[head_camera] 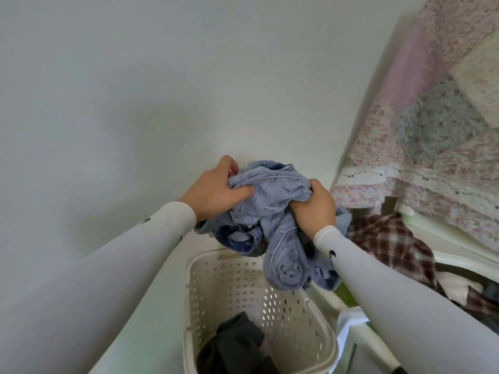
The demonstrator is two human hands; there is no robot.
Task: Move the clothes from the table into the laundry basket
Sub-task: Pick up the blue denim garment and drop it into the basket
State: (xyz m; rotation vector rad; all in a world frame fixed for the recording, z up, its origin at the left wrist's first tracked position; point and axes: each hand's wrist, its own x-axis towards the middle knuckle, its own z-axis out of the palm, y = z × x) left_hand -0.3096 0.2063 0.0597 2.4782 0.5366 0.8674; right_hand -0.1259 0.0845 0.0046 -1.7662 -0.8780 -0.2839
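A bundle of blue denim clothes hangs in the air above the far rim of the white perforated laundry basket. My left hand grips the bundle's upper left side. My right hand clutches its right side. A dark grey garment lies at the bottom of the basket. More clothes, among them a brown plaid shirt, are piled on the white table to the right, partly hidden by my right arm.
A plain white wall fills the left and the middle. A floral patchwork quilt drapes down at the upper right, behind the table. The basket stands close against the table's left edge.
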